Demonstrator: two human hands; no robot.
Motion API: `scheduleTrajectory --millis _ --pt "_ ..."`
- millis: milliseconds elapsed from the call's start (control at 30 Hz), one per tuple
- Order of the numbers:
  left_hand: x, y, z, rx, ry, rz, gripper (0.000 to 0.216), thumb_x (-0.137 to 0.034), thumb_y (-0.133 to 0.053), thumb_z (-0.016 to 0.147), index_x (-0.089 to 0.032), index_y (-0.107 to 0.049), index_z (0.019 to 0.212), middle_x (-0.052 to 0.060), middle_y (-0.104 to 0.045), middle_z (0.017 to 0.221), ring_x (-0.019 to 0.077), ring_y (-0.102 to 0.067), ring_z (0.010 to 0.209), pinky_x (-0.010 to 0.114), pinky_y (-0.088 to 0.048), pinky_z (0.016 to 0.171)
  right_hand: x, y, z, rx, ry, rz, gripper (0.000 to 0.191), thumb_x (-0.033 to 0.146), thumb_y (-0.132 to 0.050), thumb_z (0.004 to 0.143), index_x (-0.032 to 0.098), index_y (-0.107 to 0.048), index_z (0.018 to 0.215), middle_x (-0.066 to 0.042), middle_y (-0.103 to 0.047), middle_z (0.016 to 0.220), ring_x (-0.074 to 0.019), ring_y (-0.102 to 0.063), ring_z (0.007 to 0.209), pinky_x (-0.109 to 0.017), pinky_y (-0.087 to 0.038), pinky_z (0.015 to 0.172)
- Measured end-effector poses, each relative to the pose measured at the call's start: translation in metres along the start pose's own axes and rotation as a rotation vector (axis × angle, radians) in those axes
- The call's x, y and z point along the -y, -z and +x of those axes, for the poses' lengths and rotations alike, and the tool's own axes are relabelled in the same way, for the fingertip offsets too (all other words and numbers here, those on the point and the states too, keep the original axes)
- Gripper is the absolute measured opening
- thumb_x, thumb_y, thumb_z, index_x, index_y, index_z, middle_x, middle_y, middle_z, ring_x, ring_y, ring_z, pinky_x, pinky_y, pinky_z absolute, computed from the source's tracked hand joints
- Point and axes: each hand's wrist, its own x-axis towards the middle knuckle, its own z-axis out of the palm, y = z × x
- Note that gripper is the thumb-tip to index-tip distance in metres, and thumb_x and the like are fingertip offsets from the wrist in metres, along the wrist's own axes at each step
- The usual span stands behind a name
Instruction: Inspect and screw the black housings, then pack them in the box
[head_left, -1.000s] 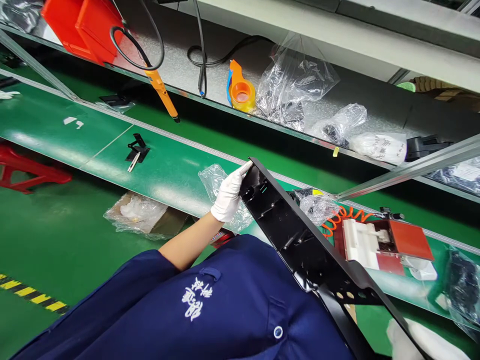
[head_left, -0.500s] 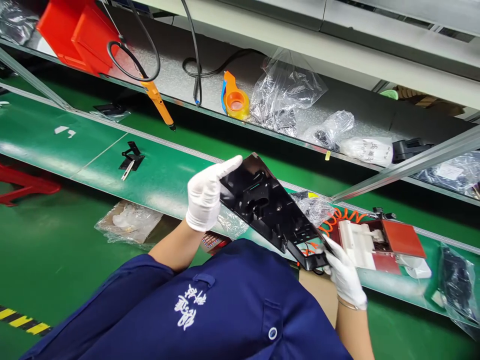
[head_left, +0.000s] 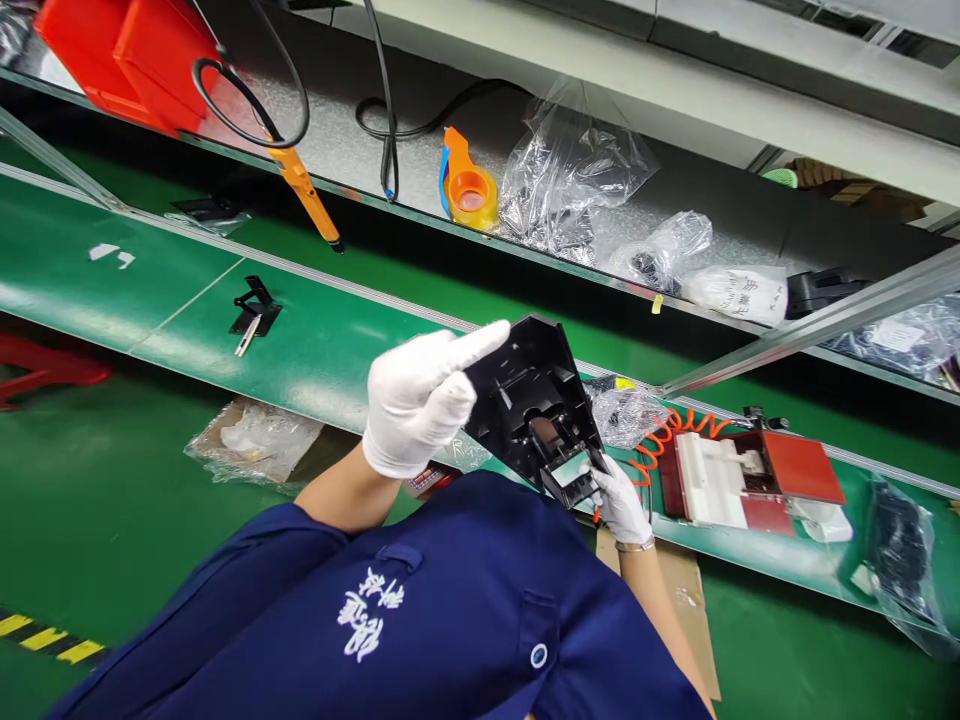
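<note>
A black moulded plastic housing [head_left: 517, 385] is held tilted in front of my chest, its hollow inner side with ribs and openings facing me. My left hand [head_left: 420, 400], in a white glove, is at its left edge. The index finger stretches over the upper left corner, and the other fingers are curled. At the lower right end, my right hand [head_left: 621, 503], also gloved, grips the housing near a boxy section with a light, shiny face. The fingers behind the part are hidden.
An orange screwdriver [head_left: 304, 195] hangs at the left by its cable. The shelf holds a tape dispenser [head_left: 469, 190], plastic bags [head_left: 570, 170] and red bins [head_left: 127, 60]. On the green bench are a black bracket [head_left: 255, 305] with tweezers and a red-and-white machine [head_left: 750, 480].
The housing has turned, looking shorter and showing its deeper inner side and boxy end. My right hand has moved left and slightly up, closer to my left hand.
</note>
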Motion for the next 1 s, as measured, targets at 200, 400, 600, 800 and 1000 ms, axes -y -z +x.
scheduleTrajectory --millis 200,400,600,800,1000 --pt "-0.015 -0.006 0.011 -0.064 -0.21 0.17 0.049 -0.061 -0.048 0.102 -0.032 -0.081 0.123 0.003 -0.059 0.061 0.0176 -0.044 0.055 0.036 -0.039 0.055 -0.001 -0.011 0.003 0.032 -0.036 0.021 0.091 0.059 -0.08 0.056 0.011 -0.051 0.128 -0.005 -0.059 0.096 -0.0006 -0.034 0.061 -0.016 -0.024 0.046" --pt "-0.015 -0.004 0.016 -0.031 -0.21 0.202 0.046 -0.056 -0.048 0.104 -0.029 -0.082 0.121 0.002 -0.056 0.061 0.0168 -0.046 0.055 0.036 -0.038 0.055 -0.005 -0.015 0.009 0.035 -0.047 0.033 0.081 0.057 -0.079 0.058 0.012 -0.052 0.12 -0.004 -0.058 0.093 0.0 -0.033 0.06 -0.016 -0.021 0.046" --pt "-0.005 -0.006 0.017 -0.055 -0.057 0.154 0.051 -0.067 -0.054 0.097 -0.029 -0.083 0.118 0.003 -0.065 0.065 0.0206 -0.06 0.062 0.04 -0.054 0.068 -0.002 -0.017 0.019 0.061 -0.077 0.042 0.078 0.054 -0.078 0.057 0.012 -0.052 0.118 -0.002 -0.057 0.088 -0.0005 -0.034 0.059 -0.015 -0.021 0.046" --pt "0.066 0.018 0.015 -0.185 0.203 0.333 0.062 -0.07 -0.059 0.093 -0.028 -0.072 0.135 0.007 -0.075 0.117 0.0262 -0.068 0.112 0.04 -0.048 0.111 -0.01 -0.025 0.056 0.088 -0.143 0.017 0.071 0.052 -0.078 0.058 0.012 -0.051 0.11 -0.001 -0.059 0.09 0.0025 -0.03 0.054 -0.016 -0.017 0.044" --pt "0.115 0.057 -0.084 0.018 0.842 0.97 0.061 -0.055 -0.047 0.1 -0.015 -0.064 0.143 0.017 -0.071 0.131 0.0338 -0.065 0.124 0.048 -0.045 0.114 -0.045 -0.079 0.139 0.115 -0.246 -0.046 0.049 0.039 -0.068 0.084 0.008 -0.054 0.119 -0.001 -0.06 0.088 0.0051 -0.029 0.05 -0.01 -0.019 0.045"
